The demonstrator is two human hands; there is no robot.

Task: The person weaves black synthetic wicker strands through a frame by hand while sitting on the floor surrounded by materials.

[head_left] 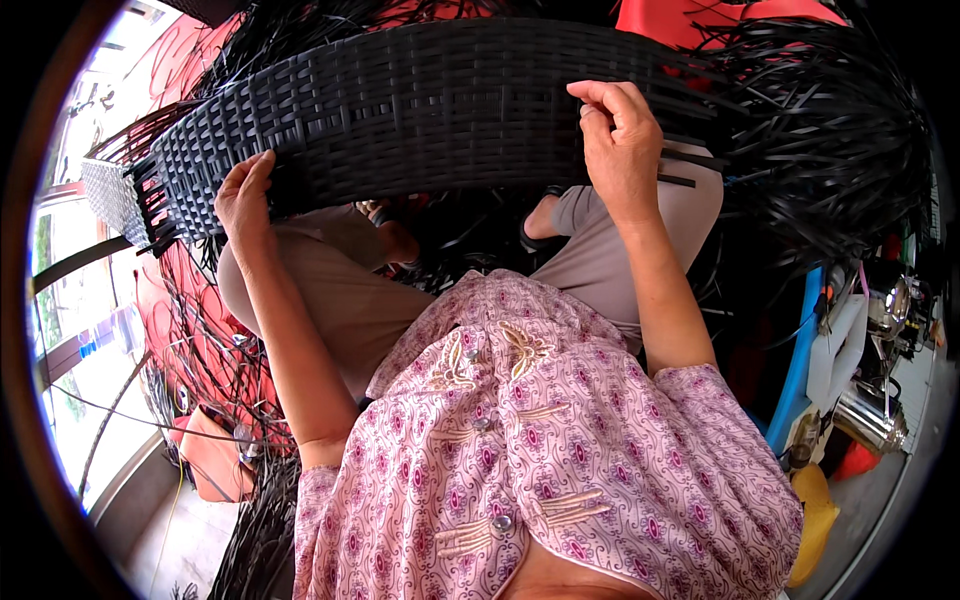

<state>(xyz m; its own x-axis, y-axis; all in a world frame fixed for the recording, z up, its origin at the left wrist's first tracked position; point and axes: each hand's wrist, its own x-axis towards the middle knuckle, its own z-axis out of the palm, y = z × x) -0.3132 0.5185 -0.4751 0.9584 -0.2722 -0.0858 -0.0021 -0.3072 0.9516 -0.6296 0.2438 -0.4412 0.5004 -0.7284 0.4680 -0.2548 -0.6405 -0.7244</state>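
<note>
Nearest to the camera is a pink patterned shirt [560, 430] with round buttons, worn by the seated person. Beyond it, the knees in grey-brown trousers [340, 290] are spread apart. Across the knees lies a long curved woven panel [400, 110], black in colour, with loose strip ends [676, 181] at its right end. At its lower left edge is the left hand [245, 205], with thumb and fingers close together; whether they pinch the panel, one cannot tell. Over the right part is the right hand [622, 150], its thumb and forefinger bent with a narrow space; whether it holds a strip is not clear. To the right lies a big heap of black strips [830, 140].
</note>
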